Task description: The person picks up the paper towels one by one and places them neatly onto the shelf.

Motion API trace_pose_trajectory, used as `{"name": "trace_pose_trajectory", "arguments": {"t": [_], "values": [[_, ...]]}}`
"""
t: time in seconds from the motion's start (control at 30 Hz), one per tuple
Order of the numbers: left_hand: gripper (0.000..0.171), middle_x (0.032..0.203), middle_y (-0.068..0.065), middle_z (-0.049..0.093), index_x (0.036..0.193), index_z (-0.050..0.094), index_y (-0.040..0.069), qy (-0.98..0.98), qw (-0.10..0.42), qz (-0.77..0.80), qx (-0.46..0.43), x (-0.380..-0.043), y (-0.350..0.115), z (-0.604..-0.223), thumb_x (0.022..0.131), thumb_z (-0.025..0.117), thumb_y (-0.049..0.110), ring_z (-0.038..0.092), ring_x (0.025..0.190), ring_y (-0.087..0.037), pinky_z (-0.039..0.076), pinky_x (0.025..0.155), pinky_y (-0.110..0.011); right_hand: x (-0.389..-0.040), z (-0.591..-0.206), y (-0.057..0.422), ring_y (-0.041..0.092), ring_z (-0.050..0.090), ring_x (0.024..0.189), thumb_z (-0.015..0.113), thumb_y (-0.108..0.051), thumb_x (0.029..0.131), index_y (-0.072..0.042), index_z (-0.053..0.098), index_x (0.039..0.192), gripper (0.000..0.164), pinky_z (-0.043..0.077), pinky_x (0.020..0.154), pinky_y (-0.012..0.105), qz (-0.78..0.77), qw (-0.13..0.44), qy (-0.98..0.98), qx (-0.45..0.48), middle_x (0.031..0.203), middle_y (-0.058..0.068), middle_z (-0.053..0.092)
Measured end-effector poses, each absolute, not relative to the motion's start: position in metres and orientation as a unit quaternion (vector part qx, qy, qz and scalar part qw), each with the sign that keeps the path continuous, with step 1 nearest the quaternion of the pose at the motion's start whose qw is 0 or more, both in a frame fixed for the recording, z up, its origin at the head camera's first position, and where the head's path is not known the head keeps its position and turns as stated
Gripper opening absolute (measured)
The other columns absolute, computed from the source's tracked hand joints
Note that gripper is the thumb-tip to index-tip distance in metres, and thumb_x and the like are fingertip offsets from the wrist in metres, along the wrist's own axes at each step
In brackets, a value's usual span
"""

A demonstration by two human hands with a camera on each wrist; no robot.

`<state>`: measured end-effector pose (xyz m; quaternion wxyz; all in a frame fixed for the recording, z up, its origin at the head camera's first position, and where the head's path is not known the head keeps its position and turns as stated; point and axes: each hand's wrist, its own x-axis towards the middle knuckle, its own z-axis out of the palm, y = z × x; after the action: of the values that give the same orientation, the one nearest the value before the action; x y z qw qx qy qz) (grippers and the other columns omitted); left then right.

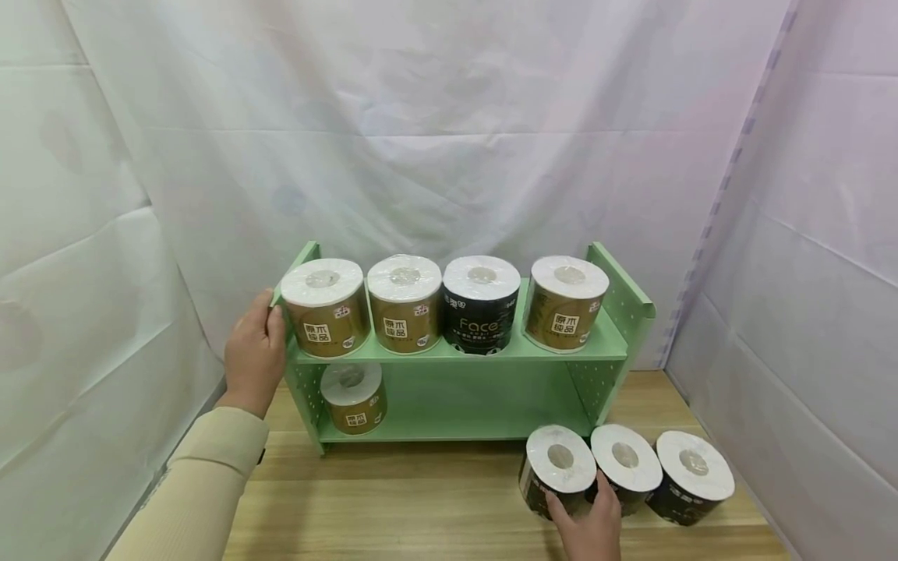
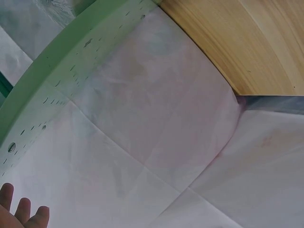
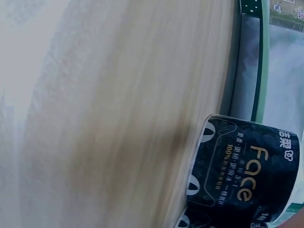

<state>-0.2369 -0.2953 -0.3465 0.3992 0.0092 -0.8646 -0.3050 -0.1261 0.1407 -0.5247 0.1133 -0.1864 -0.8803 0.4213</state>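
Observation:
My left hand (image 1: pixel 256 354) is at the upper left side of the green two-tier shelf (image 1: pixel 484 397), thumb and fingertips right at the side panel's edge. In the left wrist view, extended fingers (image 2: pixel 23 211) show beside the perforated panel. At lower right, my right hand (image 1: pixel 592 530) holds a black-wrapped toilet paper roll (image 1: pixel 536 491), the leftmost of three on the table. Its thumb lies on the front, and a finger reaches between this roll and the middle roll (image 1: pixel 627 460). The right wrist view shows a black "Face" roll (image 3: pixel 247 166) close up, the hand mostly hidden.
Three gold-wrapped rolls, one being the leftmost gold roll (image 1: pixel 326 323), and a black roll (image 1: pixel 480 319) stand on the top tier. Another gold roll (image 1: pixel 354 409) stands at the lower tier's left. The third black roll (image 1: pixel 684 499) is near the right curtain (image 1: pixel 807 312).

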Motion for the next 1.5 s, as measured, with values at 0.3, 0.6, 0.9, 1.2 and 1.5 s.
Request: {"name": "trace_pose_trajectory", "arguments": {"t": [0.3, 0.6, 0.9, 1.2, 1.5], "values": [[0.033, 0.098, -0.025, 0.059, 0.127, 0.052, 0.006, -0.865, 0.398, -0.307, 0.009, -0.234, -0.294, -0.344, 0.102, 0.038, 0.022, 0.050, 0.084, -0.043, 0.040, 0.073, -0.060, -0.133, -0.533, 0.147, 0.057, 0.022, 0.131, 0.078, -0.036, 0.078, 0.017, 0.013, 0.145, 0.108, 0.023, 0.106, 0.066, 0.471, 0.052, -0.858, -0.197, 0.142, 0.044, 0.021], [0.032, 0.096, -0.026, 0.059, 0.126, 0.053, 0.005, -0.861, 0.409, -0.303, 0.006, -0.236, -0.295, -0.345, 0.102, 0.040, 0.021, 0.049, 0.082, -0.044, 0.040, 0.073, -0.060, -0.137, -0.540, 0.144, 0.056, 0.020, 0.133, 0.081, -0.038, 0.074, 0.016, 0.009, 0.146, 0.115, 0.022, 0.107, 0.064, 0.493, 0.058, -0.841, -0.214, 0.143, 0.044, 0.019], [0.033, 0.101, -0.026, 0.060, 0.128, 0.052, 0.006, -0.864, 0.402, -0.302, 0.011, -0.234, -0.295, -0.346, 0.102, 0.039, 0.022, 0.050, 0.083, -0.045, 0.040, 0.073, -0.061, -0.141, -0.547, 0.136, 0.054, 0.022, 0.133, 0.084, -0.028, 0.072, 0.014, 0.010, 0.147, 0.114, 0.023, 0.107, 0.064, 0.508, 0.106, -0.824, -0.226, 0.142, 0.042, 0.023], [0.033, 0.095, -0.025, 0.059, 0.127, 0.052, 0.006, -0.866, 0.399, -0.302, 0.011, -0.233, -0.295, -0.346, 0.102, 0.038, 0.023, 0.048, 0.079, -0.043, 0.039, 0.070, -0.059, -0.143, -0.553, 0.126, 0.053, 0.023, 0.132, 0.085, -0.026, 0.072, 0.013, 0.016, 0.146, 0.109, 0.024, 0.105, 0.064, 0.514, 0.147, -0.805, -0.259, 0.140, 0.039, 0.025], [0.033, 0.096, -0.025, 0.059, 0.127, 0.053, 0.005, -0.865, 0.400, -0.302, 0.006, -0.234, -0.294, -0.344, 0.102, 0.039, 0.022, 0.049, 0.082, -0.042, 0.040, 0.073, -0.060, -0.145, -0.553, 0.124, 0.053, 0.024, 0.132, 0.086, -0.027, 0.070, 0.013, 0.016, 0.145, 0.110, 0.024, 0.106, 0.064, 0.525, 0.144, -0.794, -0.271, 0.141, 0.039, 0.025]]}}
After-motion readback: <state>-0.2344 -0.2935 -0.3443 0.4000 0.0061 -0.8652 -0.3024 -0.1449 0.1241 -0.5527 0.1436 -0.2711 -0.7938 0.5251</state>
